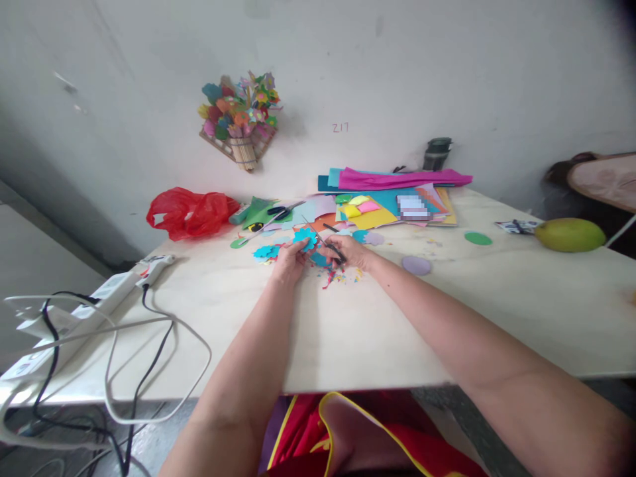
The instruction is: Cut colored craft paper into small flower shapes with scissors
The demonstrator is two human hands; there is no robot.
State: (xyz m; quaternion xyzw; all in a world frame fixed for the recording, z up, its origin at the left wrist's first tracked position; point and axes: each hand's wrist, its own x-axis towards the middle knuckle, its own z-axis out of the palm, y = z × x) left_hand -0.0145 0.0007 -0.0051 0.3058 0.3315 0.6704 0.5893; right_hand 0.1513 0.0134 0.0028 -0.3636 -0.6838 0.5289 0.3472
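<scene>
My left hand [291, 260] pinches a blue scalloped paper flower [305, 239] above the middle of the table. Just to its right, my right hand [348, 252] is closed round the black handles of a pair of scissors [334, 249]. The scissor blades point up and left, close beside the paper's right edge. More blue cut paper [267, 252] lies left of my left hand. Small coloured scraps [342, 275] are scattered on the table below the scissors.
Coloured sheets [380, 209] and a pink roll [405, 179] lie at the back. A red plastic bag [191, 213] is at the left, near a white power strip [116, 286] with cables. A green-yellow fruit [570, 234] sits at the right. Paper flowers [241, 109] hang on the wall.
</scene>
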